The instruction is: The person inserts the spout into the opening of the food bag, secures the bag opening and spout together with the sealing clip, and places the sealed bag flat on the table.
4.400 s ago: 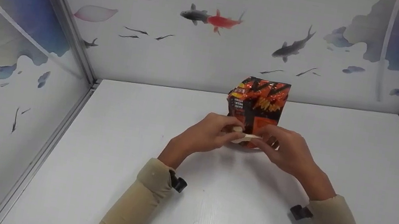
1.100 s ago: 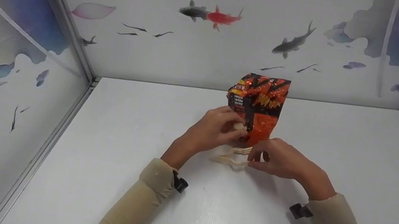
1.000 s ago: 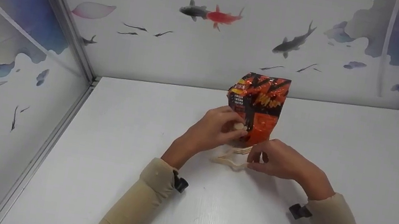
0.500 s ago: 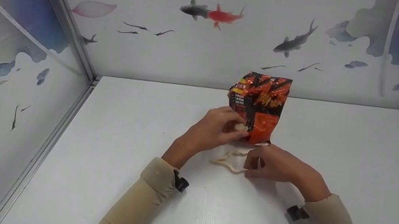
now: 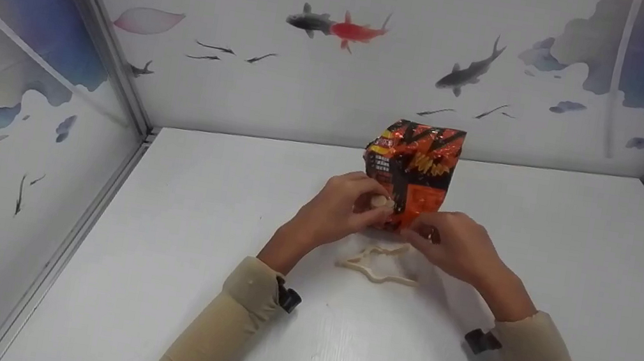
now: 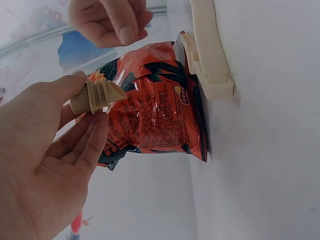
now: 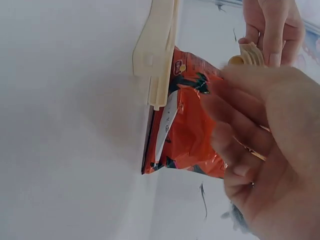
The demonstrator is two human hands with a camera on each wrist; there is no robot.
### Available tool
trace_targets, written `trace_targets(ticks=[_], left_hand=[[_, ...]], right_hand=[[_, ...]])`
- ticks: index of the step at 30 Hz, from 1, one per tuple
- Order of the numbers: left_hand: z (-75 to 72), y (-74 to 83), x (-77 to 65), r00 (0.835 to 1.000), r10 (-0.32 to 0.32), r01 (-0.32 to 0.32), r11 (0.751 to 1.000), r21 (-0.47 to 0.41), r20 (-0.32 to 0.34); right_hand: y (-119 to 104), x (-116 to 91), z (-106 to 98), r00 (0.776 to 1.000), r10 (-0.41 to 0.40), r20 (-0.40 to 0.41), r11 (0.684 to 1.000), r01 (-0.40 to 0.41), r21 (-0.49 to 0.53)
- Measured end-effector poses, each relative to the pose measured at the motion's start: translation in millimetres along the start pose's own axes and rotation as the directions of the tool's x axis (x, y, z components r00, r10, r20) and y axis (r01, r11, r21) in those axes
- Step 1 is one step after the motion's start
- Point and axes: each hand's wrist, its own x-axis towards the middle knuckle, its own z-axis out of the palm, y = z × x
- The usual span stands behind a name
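Note:
My left hand (image 5: 334, 208) pinches a small beige threaded spout (image 6: 102, 97) with a slanted tip between thumb and fingers, in front of a bag. My right hand (image 5: 455, 243) hovers over the table with loosely bent fingers and holds nothing; its fingertips are close to the left hand and the bag's lower part. On the table below both hands lies a cream bag clip (image 5: 374, 276), its two arms spread in a V that points left. The crumpled orange and black snack bag (image 5: 412, 162) stands behind the hands, partly hidden by them.
The white table (image 5: 230, 192) meets a back wall (image 5: 231, 101) painted with fish and petals just behind the bag. A metal-edged side panel (image 5: 61, 152) borders the table on the left.
My right hand has let go of the bag clip, which now lies on the table, and has moved up toward the left hand. The left hand keeps its grip on the spout.

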Motion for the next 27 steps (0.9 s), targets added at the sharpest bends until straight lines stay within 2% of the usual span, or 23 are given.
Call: trace_targets(ticks=[2,5,8,11,13,15,17,23,27], left_hand=[[0.1,-1.0,0.2,1.000,0.001,-0.001,1.000,-0.001,-0.031],[0.2,-2.1,1.2,0.996,-0.004,0.004,1.000,0.004,-0.084],[-0.2,-2.5,1.8,0.991,-0.023,0.025,1.000,0.011,-0.130],[-1.2,-2.0,2.7,0.985,-0.047,0.051,0.999,0.018,-0.164],[-1.8,-1.4,3.1,0.981,-0.059,0.063,0.998,0.015,-0.183],[-2.1,-1.2,3.1,0.977,-0.066,0.069,0.998,0.008,-0.203],[-2.1,-2.0,3.2,0.971,-0.071,0.072,0.997,-0.005,-0.227],[-4.1,-2.9,3.7,0.951,-0.093,0.087,0.996,-0.032,-0.295],[-5.3,-4.3,4.8,0.939,-0.116,0.105,0.993,-0.051,-0.323]], right_hand=[[3,1,-1,0.994,0.025,-0.109,1.000,-0.027,-0.016],[9,2,-1,0.966,0.058,-0.254,0.998,-0.060,0.000],[15,2,-1,0.918,0.102,-0.383,0.995,-0.092,0.045],[20,3,0,0.859,0.143,-0.492,0.989,-0.105,0.104],[23,3,0,0.823,0.154,-0.547,0.987,-0.099,0.129],[26,3,1,0.802,0.167,-0.573,0.983,-0.089,0.161],[28,3,3,0.802,0.182,-0.569,0.978,-0.086,0.192],[33,3,7,0.846,0.236,-0.478,0.955,-0.111,0.275],[35,4,8,0.860,0.230,-0.455,0.955,-0.111,0.274]])
